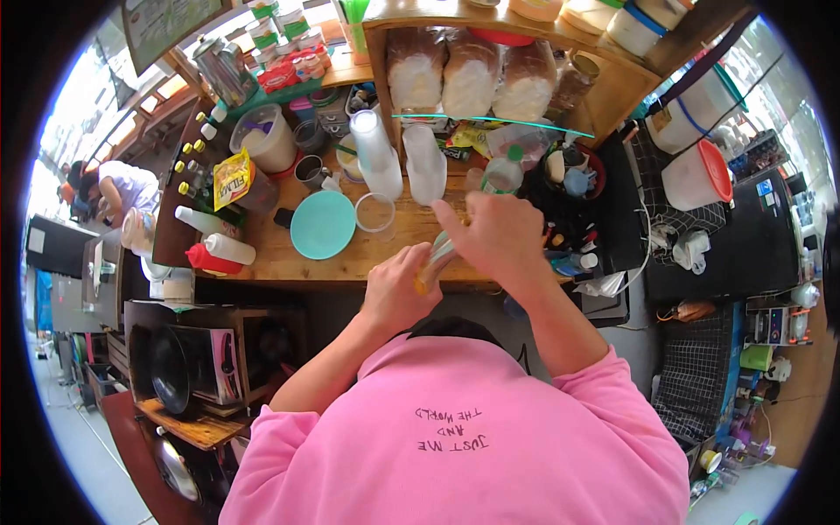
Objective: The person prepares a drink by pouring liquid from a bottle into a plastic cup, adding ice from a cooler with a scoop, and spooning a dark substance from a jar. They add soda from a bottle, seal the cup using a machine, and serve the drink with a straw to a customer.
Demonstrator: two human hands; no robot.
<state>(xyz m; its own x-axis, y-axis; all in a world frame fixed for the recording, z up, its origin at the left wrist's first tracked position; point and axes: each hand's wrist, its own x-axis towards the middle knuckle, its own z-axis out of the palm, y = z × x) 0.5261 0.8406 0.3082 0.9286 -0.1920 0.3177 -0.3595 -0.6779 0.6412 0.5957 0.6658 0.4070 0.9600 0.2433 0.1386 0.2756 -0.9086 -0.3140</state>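
My left hand (401, 287) is closed around a narrow, see-through item (440, 252) with a yellow-orange lower end; its kind I cannot make out. Over the upper end of it, my right hand (497, 229) is curled with the thumb pointing left. What the right fingers grip is hidden. An upright clear plastic cup (375, 215) stands on the wooden counter (271, 261), beyond my left hand. Beside it lies a round turquoise plate or lid (323, 226). Just behind my right hand is a clear bottle with a green cap (503, 175).
Stacked plastic cups (376, 157) and another clear stack (424, 166) lean at the back. Squeeze bottles (229, 250) and a yellow packet (233, 180) are at left. Bagged bread (472, 79) fills a shelf. Someone in white (129, 188) is far left.
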